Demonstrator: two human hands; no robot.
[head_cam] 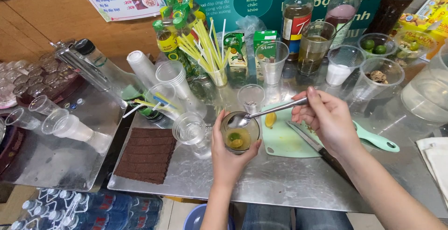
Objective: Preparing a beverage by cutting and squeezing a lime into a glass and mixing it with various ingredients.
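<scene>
Two bare hands, left (227,157) and right (326,118), at lower centre. One clear plastic cup of yellow juice (240,133); one metal spoon (268,113). One mint-green cutting board (298,139), one black-handled knife (317,148). Three tall syrup bottles (297,17) along the top right. Two green cartons (264,43) at upper centre. One bunch of yellow straws (205,48). One brown ribbed mat (147,154) at lower left.

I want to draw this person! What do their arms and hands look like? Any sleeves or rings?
Both arms are bare, with no sleeves in view. The left hand and right hand wear no gloves, and no rings, watch or bracelets show. The fingernails look short and unpainted.
</scene>
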